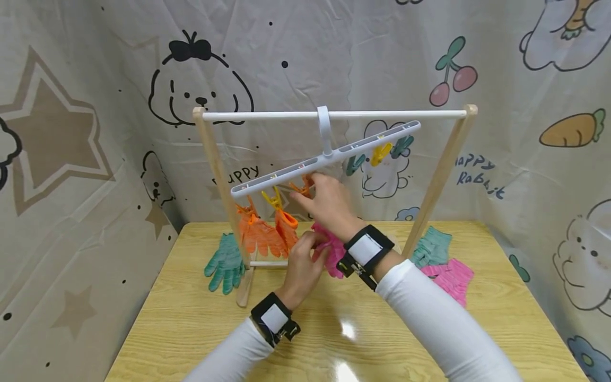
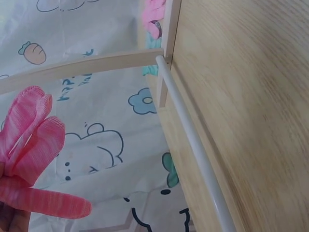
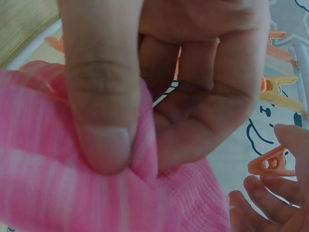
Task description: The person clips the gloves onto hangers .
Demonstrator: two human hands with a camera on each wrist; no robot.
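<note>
My left hand pinches a pink knit glove below the hanger, its cloth bunched between thumb and fingers in the right wrist view. The glove's fingers splay out in the left wrist view. Above, my right hand pinches an orange clothespin under the tilted white hanger; whether its jaws are apart cannot be told. To the left, orange gloves hang from another orange clothespin and a yellow clothespin.
A wooden rack with a white rod carries the hanger. On its right hang teal clothespins and a yellow clothespin. Green gloves lie left on the table; a green glove and a pink glove lie right.
</note>
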